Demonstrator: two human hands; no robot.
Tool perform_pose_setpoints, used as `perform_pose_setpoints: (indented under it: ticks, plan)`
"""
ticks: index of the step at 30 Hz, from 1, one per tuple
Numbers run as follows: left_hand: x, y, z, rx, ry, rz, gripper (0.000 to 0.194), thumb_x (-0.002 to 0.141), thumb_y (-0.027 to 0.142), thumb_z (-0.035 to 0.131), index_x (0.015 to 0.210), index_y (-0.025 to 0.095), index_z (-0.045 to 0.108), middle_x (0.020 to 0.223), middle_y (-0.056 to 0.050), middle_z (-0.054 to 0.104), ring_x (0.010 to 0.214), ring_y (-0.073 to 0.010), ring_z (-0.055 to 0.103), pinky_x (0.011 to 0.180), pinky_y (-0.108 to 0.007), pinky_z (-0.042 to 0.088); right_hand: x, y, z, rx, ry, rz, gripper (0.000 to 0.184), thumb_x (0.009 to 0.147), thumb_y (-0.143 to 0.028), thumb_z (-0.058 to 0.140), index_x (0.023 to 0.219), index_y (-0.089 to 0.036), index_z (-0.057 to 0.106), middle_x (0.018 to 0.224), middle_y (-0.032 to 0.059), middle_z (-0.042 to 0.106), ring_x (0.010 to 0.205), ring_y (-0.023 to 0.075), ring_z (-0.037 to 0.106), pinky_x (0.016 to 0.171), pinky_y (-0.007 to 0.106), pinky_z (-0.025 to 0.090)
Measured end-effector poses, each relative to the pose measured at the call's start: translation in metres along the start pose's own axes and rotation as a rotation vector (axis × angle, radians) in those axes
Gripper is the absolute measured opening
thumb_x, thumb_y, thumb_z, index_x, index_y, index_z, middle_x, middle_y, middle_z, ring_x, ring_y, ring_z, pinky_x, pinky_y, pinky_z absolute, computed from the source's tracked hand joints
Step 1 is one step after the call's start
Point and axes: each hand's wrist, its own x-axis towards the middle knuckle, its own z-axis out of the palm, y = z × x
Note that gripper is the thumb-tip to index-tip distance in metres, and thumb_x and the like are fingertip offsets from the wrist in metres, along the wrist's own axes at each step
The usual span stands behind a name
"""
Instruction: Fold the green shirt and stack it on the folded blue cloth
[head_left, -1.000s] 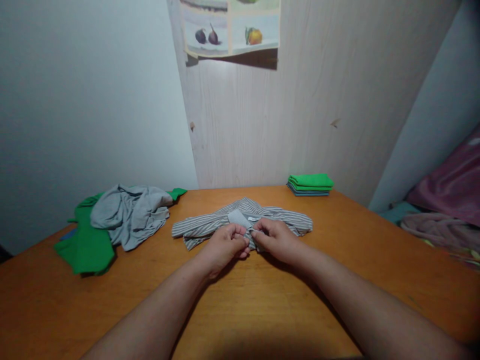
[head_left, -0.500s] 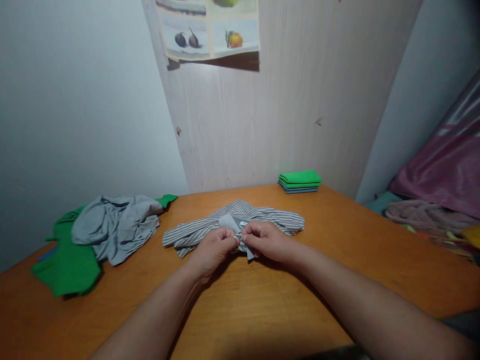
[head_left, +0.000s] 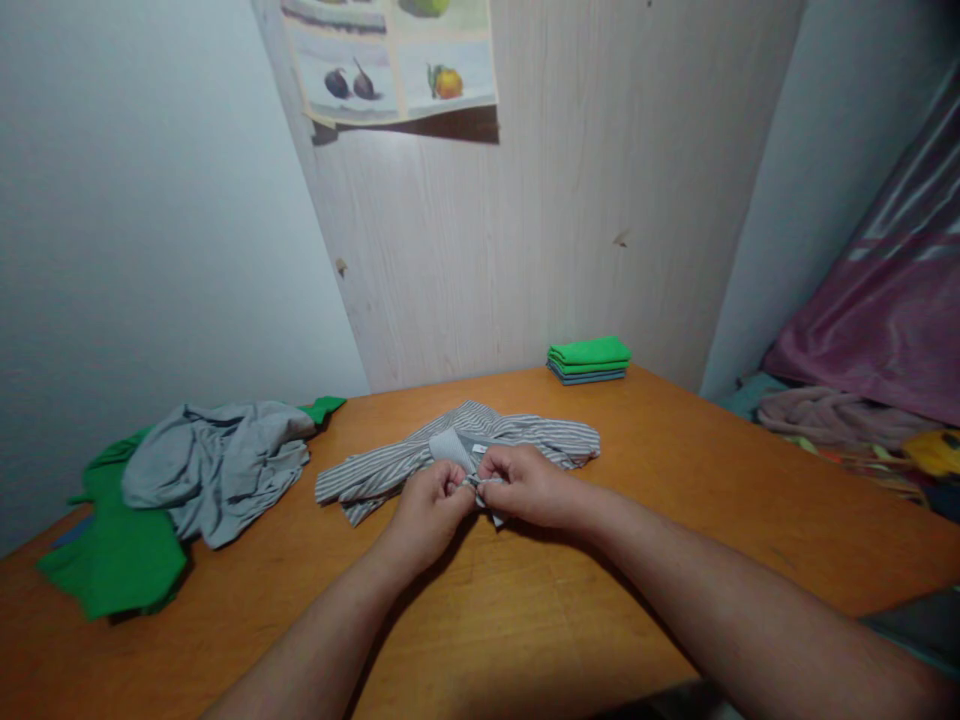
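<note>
A grey-and-white striped shirt [head_left: 525, 430] lies on the wooden table, its sleeves stretched out to both sides and its collar toward me. My left hand [head_left: 429, 505] pinches the shirt near the collar between thumb and fingers. Close against it, my right hand [head_left: 525, 487] also grips the cloth at the collar front, fingertips nearly meeting those of the left. The small detail between the fingertips is largely hidden. A pale label shows inside the collar, just above the right hand.
On the left of the table [head_left: 480, 640] a rumpled grey garment [head_left: 225, 465] lies over a green one [head_left: 127, 565]. A folded stack of green and blue-grey cloth [head_left: 589, 360] sits at the back right. Beyond the right edge are a pink cloth [head_left: 870, 320] and other fabrics.
The view has shifted slightly, so the surroundings sit a little further left. Both hands stay pinched at the shirt's collar, with their fingertips a little closer together.
</note>
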Motion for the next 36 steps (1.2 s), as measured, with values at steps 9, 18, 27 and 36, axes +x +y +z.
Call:
perform_pose_setpoints:
  ticks: [9,18,27,36]
  plan:
    - [-0.001,0.004,-0.003,0.076,0.037,0.084,0.017,0.08,0.031,0.062,0.07,0.02,0.054,0.063,0.003,0.049,0.062,-0.0138,0.043,0.057,-0.025,0.027,0.0,0.004,0.005,0.281,-0.065,0.089,0.005,0.078,-0.022,0.06,0.078,-0.02,0.055,0.055,-0.0059,0.058,0.05,0.0104,0.054,0.047,0.019,0.036]
    - [-0.003,0.005,-0.004,0.108,0.018,0.091,0.014,0.082,0.029,0.059,0.074,0.02,0.053,0.066,0.004,0.049,0.064,-0.014,0.043,0.059,-0.026,0.029,0.0,0.006,0.006,0.475,-0.109,0.123,0.012,0.079,-0.027,0.065,0.08,-0.02,0.055,0.057,-0.0056,0.061,0.048,0.0104,0.059,0.046,0.019,0.043]
    - [-0.007,0.006,-0.002,0.18,0.04,0.17,0.013,0.083,0.03,0.062,0.076,0.02,0.056,0.066,0.003,0.054,0.063,-0.0145,0.045,0.059,-0.026,0.028,0.001,0.006,0.001,0.504,-0.146,0.175,0.013,0.079,-0.025,0.066,0.079,-0.019,0.055,0.054,-0.006,0.06,0.048,0.0094,0.06,0.044,0.015,0.039]
    - [-0.005,0.01,-0.002,-0.082,0.085,0.12,0.016,0.088,0.036,0.061,0.092,0.021,0.058,0.078,0.001,0.059,0.066,-0.0132,0.05,0.061,-0.025,0.036,0.006,0.011,0.004,0.536,0.044,0.12,0.008,0.078,-0.025,0.061,0.08,-0.02,0.055,0.055,-0.0054,0.058,0.047,0.0109,0.056,0.047,0.02,0.045]
